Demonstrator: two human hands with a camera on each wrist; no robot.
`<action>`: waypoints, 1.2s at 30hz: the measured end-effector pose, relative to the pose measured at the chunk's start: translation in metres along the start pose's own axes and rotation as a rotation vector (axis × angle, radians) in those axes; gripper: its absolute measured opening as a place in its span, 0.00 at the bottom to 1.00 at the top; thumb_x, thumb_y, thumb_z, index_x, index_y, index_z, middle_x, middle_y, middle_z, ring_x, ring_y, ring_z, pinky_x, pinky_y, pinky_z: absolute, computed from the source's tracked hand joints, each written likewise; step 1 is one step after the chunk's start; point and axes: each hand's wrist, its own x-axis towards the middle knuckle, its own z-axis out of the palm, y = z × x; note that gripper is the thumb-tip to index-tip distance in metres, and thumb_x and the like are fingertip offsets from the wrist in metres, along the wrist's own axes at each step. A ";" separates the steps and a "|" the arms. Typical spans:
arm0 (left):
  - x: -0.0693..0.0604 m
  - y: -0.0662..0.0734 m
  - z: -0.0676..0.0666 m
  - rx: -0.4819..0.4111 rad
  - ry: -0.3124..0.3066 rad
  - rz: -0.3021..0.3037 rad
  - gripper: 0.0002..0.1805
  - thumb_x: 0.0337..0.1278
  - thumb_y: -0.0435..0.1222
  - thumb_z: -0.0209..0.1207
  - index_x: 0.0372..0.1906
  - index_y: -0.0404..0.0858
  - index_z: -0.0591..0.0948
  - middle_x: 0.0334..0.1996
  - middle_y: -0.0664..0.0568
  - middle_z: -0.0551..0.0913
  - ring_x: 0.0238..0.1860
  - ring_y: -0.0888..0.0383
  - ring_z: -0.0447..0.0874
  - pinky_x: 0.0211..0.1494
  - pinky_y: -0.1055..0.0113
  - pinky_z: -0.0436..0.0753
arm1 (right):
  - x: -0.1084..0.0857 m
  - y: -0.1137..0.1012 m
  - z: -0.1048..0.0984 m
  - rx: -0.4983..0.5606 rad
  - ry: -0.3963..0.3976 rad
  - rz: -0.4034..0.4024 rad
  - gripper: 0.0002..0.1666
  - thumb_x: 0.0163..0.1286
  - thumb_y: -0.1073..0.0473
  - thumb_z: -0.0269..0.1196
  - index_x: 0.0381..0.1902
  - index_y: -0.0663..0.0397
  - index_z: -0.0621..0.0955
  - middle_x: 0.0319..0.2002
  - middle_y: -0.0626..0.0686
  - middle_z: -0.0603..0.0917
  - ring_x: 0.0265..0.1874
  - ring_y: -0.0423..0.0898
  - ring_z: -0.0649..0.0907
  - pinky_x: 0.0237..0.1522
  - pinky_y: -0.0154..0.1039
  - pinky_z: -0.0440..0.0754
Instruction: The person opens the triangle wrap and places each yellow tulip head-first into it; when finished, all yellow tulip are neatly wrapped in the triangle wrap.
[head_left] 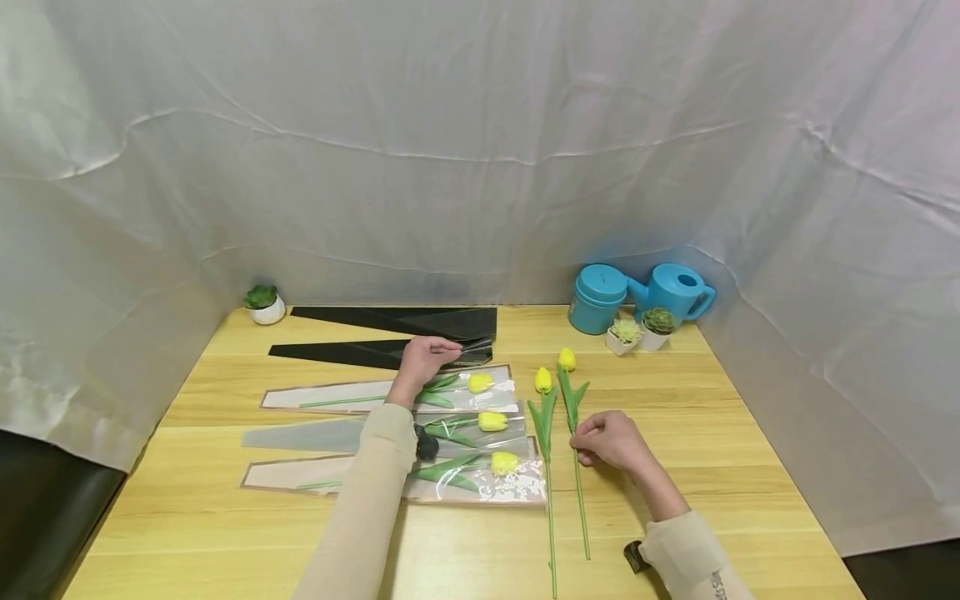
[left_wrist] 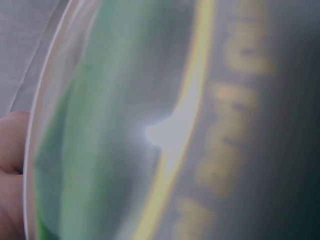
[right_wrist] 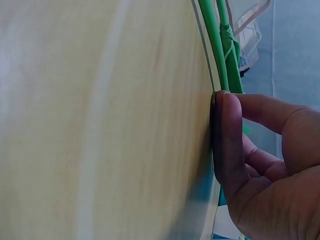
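In the head view, my left hand (head_left: 427, 360) reaches across the wrapped flowers and pinches the wide, clear end of a black flower sleeve (head_left: 330, 354). The left wrist view is mostly filled by blurred film and a green leaf (left_wrist: 95, 130), with part of the hand at its left edge. My right hand (head_left: 613, 440) pinches the green stem of a yellow tulip (head_left: 567, 360) between thumb and forefinger. Another loose yellow tulip (head_left: 543, 380) lies just left of it. In the right wrist view, the fingertips meet on the stem (right_wrist: 215, 45).
Three sleeved yellow tulips (head_left: 504, 463) lie stacked toward me under my left forearm. A second black sleeve (head_left: 390, 320) lies at the back. Behind on the right stand a blue canister (head_left: 597, 298), a blue watering can (head_left: 672, 292) and small potted succulents (head_left: 624, 335); another (head_left: 266, 307) stands back left.
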 end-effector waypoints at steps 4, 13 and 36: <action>-0.001 0.000 -0.001 -0.032 -0.004 -0.013 0.12 0.68 0.40 0.68 0.50 0.40 0.91 0.55 0.46 0.88 0.59 0.46 0.85 0.61 0.48 0.83 | -0.001 -0.001 -0.001 -0.002 0.013 0.001 0.04 0.65 0.68 0.70 0.35 0.66 0.86 0.23 0.53 0.88 0.21 0.43 0.86 0.30 0.36 0.85; 0.001 -0.001 0.000 -0.024 -0.013 -0.020 0.11 0.69 0.41 0.66 0.49 0.41 0.90 0.55 0.46 0.88 0.59 0.46 0.84 0.61 0.48 0.83 | -0.001 -0.001 -0.003 0.014 0.009 -0.009 0.05 0.66 0.68 0.70 0.37 0.67 0.86 0.24 0.54 0.88 0.22 0.44 0.86 0.31 0.37 0.86; 0.005 0.000 0.004 -0.028 0.033 -0.044 0.10 0.71 0.40 0.65 0.47 0.41 0.91 0.50 0.46 0.90 0.55 0.47 0.87 0.61 0.49 0.83 | 0.003 0.001 -0.003 0.055 -0.005 0.009 0.05 0.66 0.70 0.69 0.38 0.69 0.85 0.25 0.54 0.88 0.22 0.43 0.86 0.30 0.36 0.88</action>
